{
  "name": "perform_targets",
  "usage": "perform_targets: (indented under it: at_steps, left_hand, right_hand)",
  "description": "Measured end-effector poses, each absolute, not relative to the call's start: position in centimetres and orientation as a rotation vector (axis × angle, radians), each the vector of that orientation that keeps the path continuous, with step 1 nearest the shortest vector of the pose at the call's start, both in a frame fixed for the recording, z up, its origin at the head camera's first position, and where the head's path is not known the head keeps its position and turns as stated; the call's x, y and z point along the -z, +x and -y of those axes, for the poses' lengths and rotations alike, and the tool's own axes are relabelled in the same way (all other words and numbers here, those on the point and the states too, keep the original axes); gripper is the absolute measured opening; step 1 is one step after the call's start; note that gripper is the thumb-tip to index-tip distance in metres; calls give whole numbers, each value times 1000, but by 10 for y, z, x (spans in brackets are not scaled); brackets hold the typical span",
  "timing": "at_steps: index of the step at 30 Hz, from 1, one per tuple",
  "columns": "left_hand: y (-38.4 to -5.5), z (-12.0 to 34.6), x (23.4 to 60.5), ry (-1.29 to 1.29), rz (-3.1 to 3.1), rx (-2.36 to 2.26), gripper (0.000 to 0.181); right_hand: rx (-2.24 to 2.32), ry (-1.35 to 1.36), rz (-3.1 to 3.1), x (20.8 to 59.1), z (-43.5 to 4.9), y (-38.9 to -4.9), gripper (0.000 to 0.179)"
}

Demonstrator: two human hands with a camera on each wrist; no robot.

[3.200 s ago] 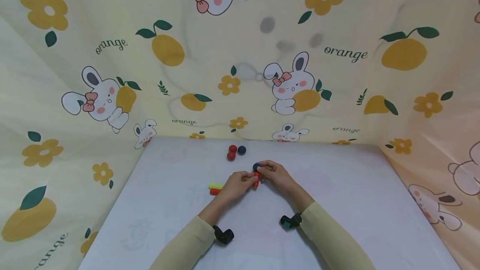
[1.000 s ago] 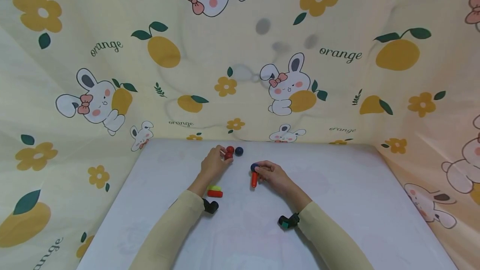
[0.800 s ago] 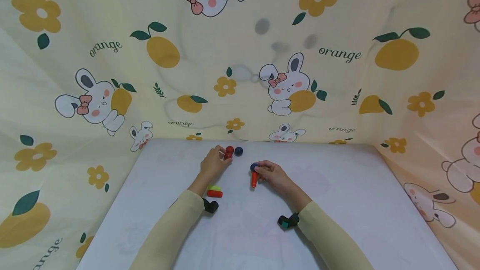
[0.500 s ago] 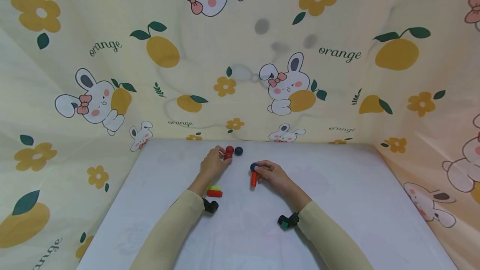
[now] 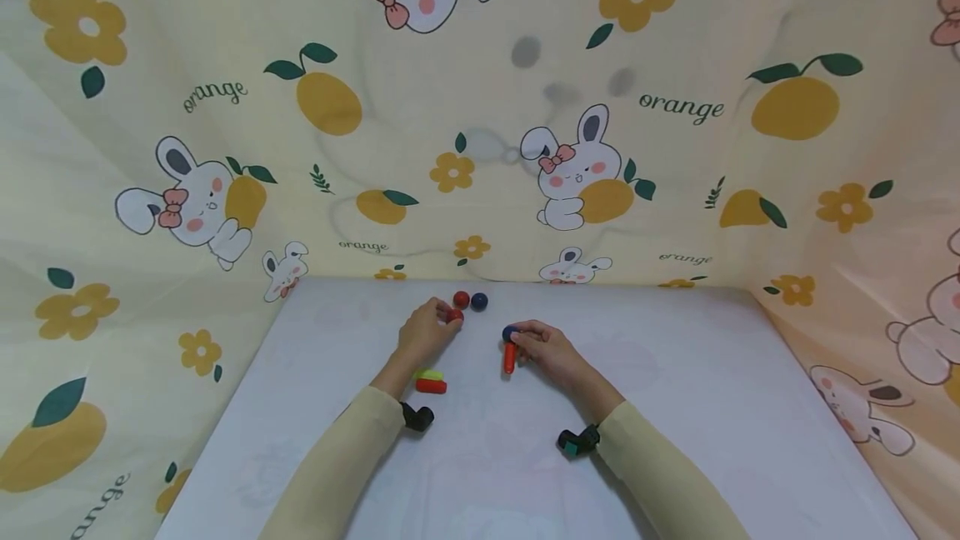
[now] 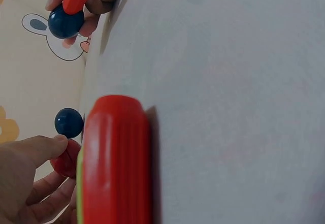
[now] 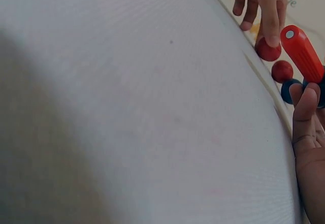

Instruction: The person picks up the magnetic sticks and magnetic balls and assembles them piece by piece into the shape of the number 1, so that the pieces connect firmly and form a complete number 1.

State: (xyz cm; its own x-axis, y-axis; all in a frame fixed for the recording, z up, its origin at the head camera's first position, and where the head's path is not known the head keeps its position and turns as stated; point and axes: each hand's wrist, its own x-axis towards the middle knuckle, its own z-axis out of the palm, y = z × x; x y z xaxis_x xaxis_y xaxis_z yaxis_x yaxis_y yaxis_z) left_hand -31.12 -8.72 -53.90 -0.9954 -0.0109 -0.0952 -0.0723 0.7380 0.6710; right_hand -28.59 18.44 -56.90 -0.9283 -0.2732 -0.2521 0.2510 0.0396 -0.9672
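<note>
My left hand pinches a glossy red ball between thumb and fingers near the back of the table. In the left wrist view, the thumb presses on that ball's top. A dark blue ball is pinched in my right hand, farther right. Joined to this ball is a ribbed red stick that juts toward me; its free end shows a pale round spot in the right wrist view. Just behind the left hand's ball sit another red ball and a second blue ball, side by side.
Next to the left forearm lie a loose red stick and a yellow-green stick, side by side. The white table ends at a printed cloth backdrop with rabbits and oranges.
My left hand has left the red stick at the right hand and gone to the red balls. It has just drawn one red ball slightly toward me, apart from the other. The right hand stays put.
</note>
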Motion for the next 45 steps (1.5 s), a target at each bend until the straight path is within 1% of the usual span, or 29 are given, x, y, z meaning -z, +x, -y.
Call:
perform_targets:
  at_steps: [6, 14, 20, 24, 29, 34, 41, 45]
  left_hand:
    - [-304, 90, 537, -80, -2840, -1153, 35]
    - [-295, 88, 534, -45, -2821, -1192, 31]
    - [-285, 83, 530, -17, -2826, -1199, 36]
    - [-277, 80, 528, 68, -2840, -1213, 41]
    - [-267, 78, 525, 185, -2834, -1231, 41]
    - [-258, 76, 523, 247, -2813, -1217, 41]
    - [-244, 75, 520, 295, -2758, -1218, 35]
    - [-239, 75, 521, 323, -2739, -1221, 37]
  right_hand:
    - [1948, -27, -1961, 566, -185, -284, 41]
    - [1938, -8, -1966, 566, -185, -284, 44]
    - [1931, 12, -1970, 568, -185, -285, 45]
    - [1930, -6, -1977, 571, -185, -286, 45]
    - [1923, -2, -1978, 569, -186, -285, 44]
    - [1928, 25, -1960, 567, -185, -285, 43]
    - [1940, 61, -1931, 566, -185, -285, 44]
    - [1940, 51, -1935, 566, -184, -285, 43]
